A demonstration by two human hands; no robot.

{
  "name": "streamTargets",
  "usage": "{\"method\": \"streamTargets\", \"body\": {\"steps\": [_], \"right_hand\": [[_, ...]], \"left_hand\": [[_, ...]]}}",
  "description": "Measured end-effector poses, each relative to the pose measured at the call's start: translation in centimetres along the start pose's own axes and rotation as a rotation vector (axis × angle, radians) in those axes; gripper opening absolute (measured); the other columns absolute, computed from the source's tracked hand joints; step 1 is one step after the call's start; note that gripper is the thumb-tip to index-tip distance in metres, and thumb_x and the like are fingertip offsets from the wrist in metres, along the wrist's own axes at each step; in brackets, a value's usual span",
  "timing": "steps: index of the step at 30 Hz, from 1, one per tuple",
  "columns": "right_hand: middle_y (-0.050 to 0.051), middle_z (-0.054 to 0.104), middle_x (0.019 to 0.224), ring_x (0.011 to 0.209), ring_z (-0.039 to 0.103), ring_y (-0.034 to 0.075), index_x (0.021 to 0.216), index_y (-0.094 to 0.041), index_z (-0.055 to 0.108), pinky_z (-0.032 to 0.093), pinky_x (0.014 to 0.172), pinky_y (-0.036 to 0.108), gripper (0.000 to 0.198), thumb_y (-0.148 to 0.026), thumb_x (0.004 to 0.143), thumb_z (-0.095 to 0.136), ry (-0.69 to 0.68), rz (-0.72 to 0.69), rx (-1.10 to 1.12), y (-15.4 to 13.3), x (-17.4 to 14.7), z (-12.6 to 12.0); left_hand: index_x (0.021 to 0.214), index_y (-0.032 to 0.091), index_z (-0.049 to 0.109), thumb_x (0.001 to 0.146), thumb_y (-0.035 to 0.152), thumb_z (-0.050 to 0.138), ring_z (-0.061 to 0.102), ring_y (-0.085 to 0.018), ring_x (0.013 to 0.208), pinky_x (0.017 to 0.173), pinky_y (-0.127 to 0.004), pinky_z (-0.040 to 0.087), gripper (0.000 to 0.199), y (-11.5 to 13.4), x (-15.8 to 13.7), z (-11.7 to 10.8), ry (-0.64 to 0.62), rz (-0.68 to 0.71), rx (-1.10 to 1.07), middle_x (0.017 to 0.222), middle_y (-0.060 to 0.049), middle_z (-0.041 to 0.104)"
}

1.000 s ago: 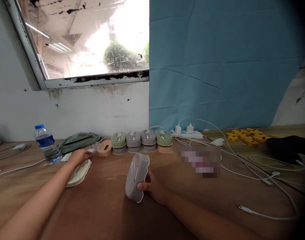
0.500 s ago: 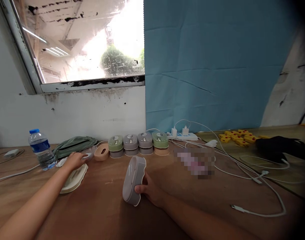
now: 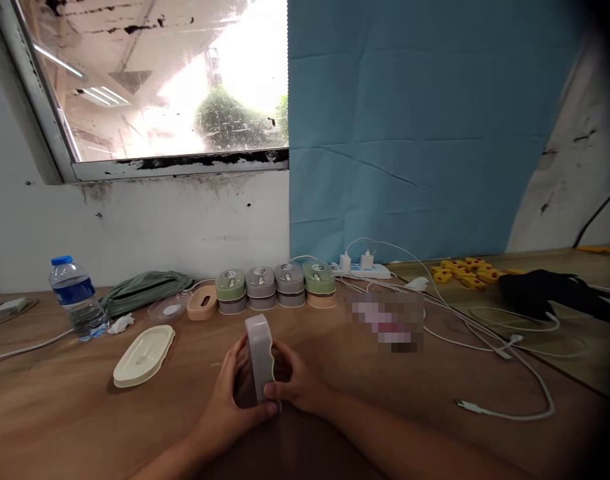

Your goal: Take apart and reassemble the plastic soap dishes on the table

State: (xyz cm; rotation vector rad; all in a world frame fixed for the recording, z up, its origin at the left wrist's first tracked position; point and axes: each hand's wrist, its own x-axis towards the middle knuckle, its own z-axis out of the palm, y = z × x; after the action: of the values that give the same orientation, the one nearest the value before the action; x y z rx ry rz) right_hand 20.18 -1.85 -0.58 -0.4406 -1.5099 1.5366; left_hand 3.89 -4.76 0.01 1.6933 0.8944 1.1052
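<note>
Both hands hold a grey oval plastic box (image 3: 259,350), standing on its edge just above or on the brown table. My left hand (image 3: 229,393) closes round its left side, thumb low at the bottom end. Gripping from the right, my right hand (image 3: 295,380) has its thumb on the box's side and its fingers behind, partly hidden. To the left lies a cream oval tray-like piece (image 3: 142,357). Farther back are a clear dish-like piece (image 3: 157,308) and a peach piece with a slot (image 3: 201,313).
Several green, grey and peach boxes (image 3: 261,288) line the back. At left stand a water bottle (image 3: 79,300), a green cloth bag (image 3: 145,293) and crumpled tissue (image 3: 121,324). White cables (image 3: 485,343), a power strip (image 3: 379,271), yellow pieces (image 3: 467,272) and black cloth (image 3: 539,293) lie right.
My left hand has come back from the clear piece at the rear left and taken hold of the grey box. The box has turned more edge-on in my right hand.
</note>
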Motion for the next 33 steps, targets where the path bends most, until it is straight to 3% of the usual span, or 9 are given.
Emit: {"method": "streamTargets", "body": {"steps": [5, 10, 16, 22, 25, 30, 33], "right_hand": [[0.005, 0.060, 0.110, 0.104, 0.053, 0.022, 0.113, -0.021, 0.057, 0.036, 0.094, 0.036, 0.043, -0.037, 0.074, 0.061, -0.016, -0.049, -0.164, -1.4, 0.1, 1.2], [0.003, 0.069, 0.089, 0.084, 0.062, 0.021, 0.104, -0.022, 0.064, 0.044, 0.082, 0.035, 0.034, -0.034, 0.072, 0.063, -0.011, 0.058, -0.160, -1.2, 0.1, 0.8], [0.003, 0.070, 0.080, 0.074, 0.063, 0.019, 0.090, -0.018, 0.070, 0.046, 0.073, 0.032, 0.029, -0.034, 0.065, 0.069, 0.057, 0.129, -0.094, -0.9, 0.2, 0.3], [0.004, 0.070, 0.079, 0.073, 0.064, 0.018, 0.096, -0.019, 0.065, 0.046, 0.074, 0.034, 0.050, -0.028, 0.049, 0.080, 0.197, 0.158, 0.076, -0.5, 0.4, 0.0], [0.004, 0.070, 0.079, 0.072, 0.063, 0.018, 0.091, -0.016, 0.066, 0.046, 0.073, 0.033, 0.038, -0.027, 0.056, 0.077, 0.254, 0.139, 0.155, -0.3, 0.5, -0.9], [0.001, 0.068, 0.068, 0.063, 0.060, 0.016, 0.075, -0.015, 0.066, 0.045, 0.064, 0.029, 0.019, -0.032, 0.066, 0.066, 0.431, 0.131, 0.291, 0.0, 1.0, -2.5], [0.000, 0.067, 0.070, 0.064, 0.059, 0.015, 0.075, -0.017, 0.064, 0.044, 0.063, 0.027, 0.015, -0.029, 0.067, 0.062, 0.480, 0.122, 0.297, 0.1, 1.2, -2.6]], "left_hand": [[0.126, 0.033, 0.006, 0.056, 0.027, 0.075, 0.055, -0.022, 0.100, 0.090, -0.039, 0.041, 0.099, -1.6, 1.1, -1.0, 0.126, -0.040, -0.015, 0.124, -0.011, 0.041], [0.124, 0.034, 0.005, 0.052, 0.028, 0.076, 0.052, -0.022, 0.104, 0.086, -0.035, 0.043, 0.102, -1.0, 1.3, -1.2, 0.197, -0.015, 0.046, 0.125, -0.011, 0.036], [0.126, 0.032, 0.012, 0.047, 0.026, 0.079, 0.052, -0.025, 0.104, 0.089, -0.039, 0.041, 0.104, -1.1, 1.2, -1.1, 0.198, -0.072, -0.009, 0.126, -0.012, 0.036], [0.125, 0.030, 0.023, 0.044, 0.024, 0.080, 0.053, -0.026, 0.102, 0.086, -0.038, 0.044, 0.100, -1.9, 1.7, -1.7, 0.120, -0.122, -0.172, 0.131, -0.013, 0.034], [0.122, 0.025, 0.032, 0.053, 0.031, 0.074, 0.054, -0.026, 0.101, 0.084, -0.038, 0.044, 0.082, -1.8, 1.7, -2.5, 0.098, -0.145, -0.281, 0.126, -0.012, 0.042], [0.127, 0.025, 0.033, 0.055, 0.037, 0.069, 0.048, -0.028, 0.110, 0.090, -0.038, 0.041, 0.081, -1.4, 1.5, -4.2, 0.166, -0.114, -0.284, 0.125, -0.008, 0.047], [0.126, 0.024, 0.036, 0.062, 0.041, 0.062, 0.044, -0.028, 0.114, 0.093, -0.037, 0.038, 0.071, -1.3, 1.3, -4.7, 0.226, -0.082, -0.236, 0.123, -0.006, 0.049]]}}
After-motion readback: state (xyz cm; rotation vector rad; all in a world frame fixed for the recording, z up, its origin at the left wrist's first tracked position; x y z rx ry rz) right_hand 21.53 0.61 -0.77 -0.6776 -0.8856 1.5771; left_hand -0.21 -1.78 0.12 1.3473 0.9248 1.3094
